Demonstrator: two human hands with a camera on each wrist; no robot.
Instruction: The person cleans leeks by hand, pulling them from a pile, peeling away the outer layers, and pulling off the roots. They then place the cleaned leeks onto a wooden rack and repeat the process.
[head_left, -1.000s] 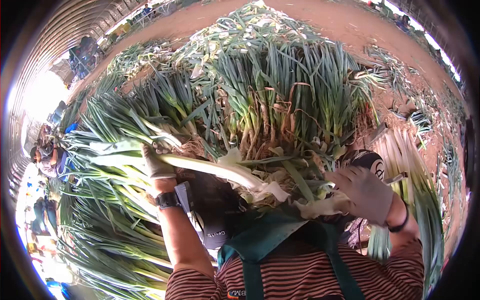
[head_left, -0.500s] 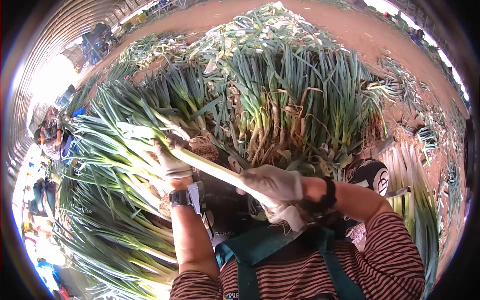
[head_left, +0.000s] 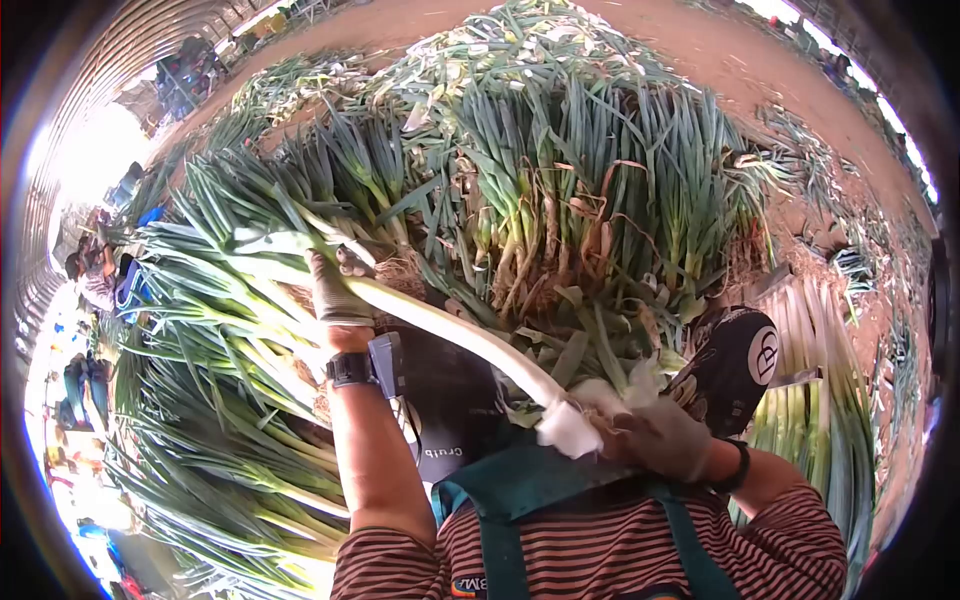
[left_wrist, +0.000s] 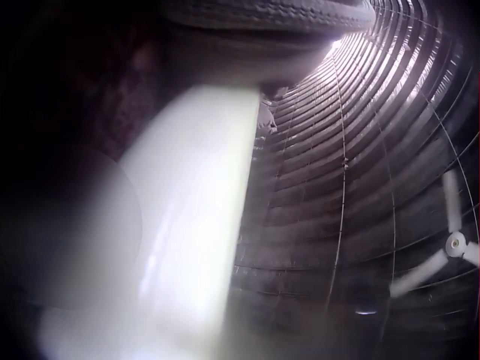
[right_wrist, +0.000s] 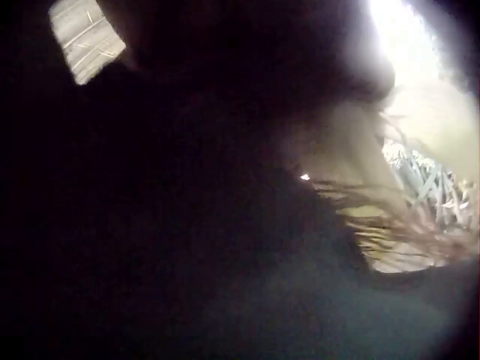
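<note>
A long leek (head_left: 480, 342) with a thick white shaft slants across the lap in the head view. My gloved left hand (head_left: 335, 295) grips it near its green leaves. In the left wrist view the pale shaft (left_wrist: 191, 202) fills much of the frame, blurred. My gloved right hand (head_left: 668, 440), fingers curled, is at the root end and holds pale outer layers (head_left: 598, 398). A white flap of peel (head_left: 570, 432) hangs from that end. The right wrist view is mostly dark, with thin brown roots (right_wrist: 390, 225) beside a pale strip.
Leeks with green tops (head_left: 240, 430) lie heaped on my left; more stand upright (head_left: 600, 190) in front. Trimmed leeks (head_left: 800, 400) lie on my right beside a metal bracket (head_left: 797, 378). Leaf scraps (head_left: 530, 40) are piled behind. Other people (head_left: 95, 270) sit far left.
My right hand came in from the right to grip the shaft, then slid back right to the root end, drawing outer layers loose. My left hand keeps its hold on the leek.
</note>
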